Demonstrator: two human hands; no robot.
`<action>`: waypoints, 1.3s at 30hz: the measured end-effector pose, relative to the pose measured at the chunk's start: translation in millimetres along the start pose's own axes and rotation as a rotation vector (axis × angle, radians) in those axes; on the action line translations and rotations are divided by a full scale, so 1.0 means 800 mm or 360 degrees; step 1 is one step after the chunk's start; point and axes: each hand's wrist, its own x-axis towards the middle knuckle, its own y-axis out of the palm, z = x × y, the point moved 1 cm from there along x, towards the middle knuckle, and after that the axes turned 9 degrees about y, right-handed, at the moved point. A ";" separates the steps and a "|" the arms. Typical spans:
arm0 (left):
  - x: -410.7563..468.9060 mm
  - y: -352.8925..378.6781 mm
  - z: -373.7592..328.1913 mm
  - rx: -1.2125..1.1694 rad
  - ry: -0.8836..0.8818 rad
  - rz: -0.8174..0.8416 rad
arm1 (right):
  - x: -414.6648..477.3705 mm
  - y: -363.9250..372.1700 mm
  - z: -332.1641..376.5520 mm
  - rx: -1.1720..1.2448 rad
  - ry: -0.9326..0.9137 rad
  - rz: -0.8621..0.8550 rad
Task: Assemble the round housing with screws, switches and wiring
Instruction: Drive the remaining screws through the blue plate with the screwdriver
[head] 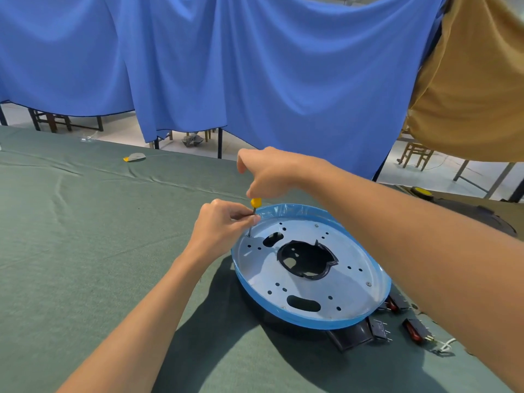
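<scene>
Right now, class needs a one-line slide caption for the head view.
Right hand holds a yellow-handled screwdriver at an edge hole of the round housing; left hand pinches the shaft.

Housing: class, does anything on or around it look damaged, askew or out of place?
The blue film on the housing rim is crumpled near the screwdriver. The black edge of the centre hole looks jagged, one flap sticking up. Switches lie loose alongside.

Inspection finding: nothing legible is showing in this view. The round housing (348,290), the screwdriver (256,202) and the switches (414,331) are presenting no readable text, label, brand, number or sign. Any print on the switches is appearing too small to tell.
</scene>
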 end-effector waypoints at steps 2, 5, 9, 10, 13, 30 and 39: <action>0.000 0.001 0.001 -0.0015 -0.0008 0.0001 | -0.001 0.010 0.001 -0.0115 -0.0007 -0.0245; -0.001 0.001 0.000 -0.0024 -0.0006 0.0004 | -0.002 0.012 0.002 -0.0108 0.0023 -0.0128; -0.001 0.000 0.000 -0.0032 -0.0015 0.0004 | 0.000 -0.002 0.002 -0.0032 0.0004 0.0092; -0.001 0.001 0.000 -0.0038 -0.0013 0.0011 | 0.001 0.002 0.002 -0.0015 -0.0006 -0.0009; -0.001 0.001 0.000 -0.0020 -0.0019 0.0005 | 0.001 0.015 0.005 -0.0071 0.0029 -0.0234; 0.005 -0.002 0.000 0.0253 0.0026 0.0095 | 0.011 0.007 0.006 -0.0116 -0.0113 -0.0160; 0.005 0.000 0.002 0.0290 0.0058 0.0029 | 0.010 0.011 -0.003 -0.0035 -0.0069 -0.0175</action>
